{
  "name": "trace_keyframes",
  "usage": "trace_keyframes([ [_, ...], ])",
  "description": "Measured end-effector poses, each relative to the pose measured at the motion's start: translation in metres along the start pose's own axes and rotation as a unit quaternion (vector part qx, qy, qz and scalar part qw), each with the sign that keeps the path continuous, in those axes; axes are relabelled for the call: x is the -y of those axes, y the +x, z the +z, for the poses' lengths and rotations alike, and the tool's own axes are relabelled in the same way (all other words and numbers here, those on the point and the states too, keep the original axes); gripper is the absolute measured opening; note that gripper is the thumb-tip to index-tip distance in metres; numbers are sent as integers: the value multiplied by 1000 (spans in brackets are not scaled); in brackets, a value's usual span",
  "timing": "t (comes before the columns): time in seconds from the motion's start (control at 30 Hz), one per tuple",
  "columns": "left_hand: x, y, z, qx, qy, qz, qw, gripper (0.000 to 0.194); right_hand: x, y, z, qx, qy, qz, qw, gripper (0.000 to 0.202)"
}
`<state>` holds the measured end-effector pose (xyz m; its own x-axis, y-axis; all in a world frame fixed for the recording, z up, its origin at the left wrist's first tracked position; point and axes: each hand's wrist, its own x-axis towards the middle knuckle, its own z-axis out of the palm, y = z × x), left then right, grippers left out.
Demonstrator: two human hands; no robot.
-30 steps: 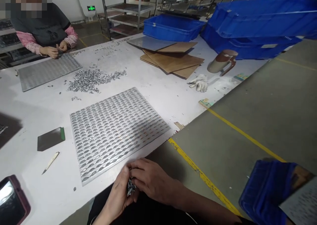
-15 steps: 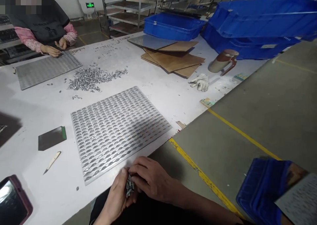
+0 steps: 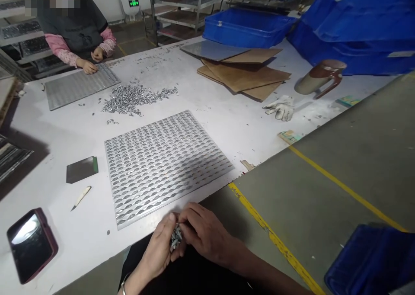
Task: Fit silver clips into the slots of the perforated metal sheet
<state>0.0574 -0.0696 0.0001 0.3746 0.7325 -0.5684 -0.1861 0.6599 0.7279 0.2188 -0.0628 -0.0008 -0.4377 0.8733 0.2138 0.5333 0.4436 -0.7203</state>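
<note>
My left hand is cupped around a cluster of small grey metal pieces at the table's near edge, above my lap. Pressed against it from the right is my right hand, its fingers bent over the same pieces; whatever its fingertips pinch is hidden. Just beyond both hands a square metal plate lies flat, covered in rows of leaf-shaped marks. A loose pile of similar small pieces sits farther back on the white table.
A phone, a small knife and a dark flat piece lie left. Cardboard sheets, a glove, a mug and blue crates stand or lie right. A person works across the table.
The view has shifted left, so the table's things appear farther right and more of the phone shows. My hands stay together around the small pieces, with little change in grip.
</note>
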Motion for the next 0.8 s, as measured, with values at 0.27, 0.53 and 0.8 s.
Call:
trace_keyframes([
  [0.27,2,4,-5,9,-27,-23,999,37,-7,-4,-3,2,45,2,999,12],
  [0.53,18,8,-22,75,-77,15,994,31,-1,1,-4,-29,109,-12,994,27],
  [0.8,13,4,-30,79,-47,5,996,32,-56,4,-20,-129,92,188,969,18],
])
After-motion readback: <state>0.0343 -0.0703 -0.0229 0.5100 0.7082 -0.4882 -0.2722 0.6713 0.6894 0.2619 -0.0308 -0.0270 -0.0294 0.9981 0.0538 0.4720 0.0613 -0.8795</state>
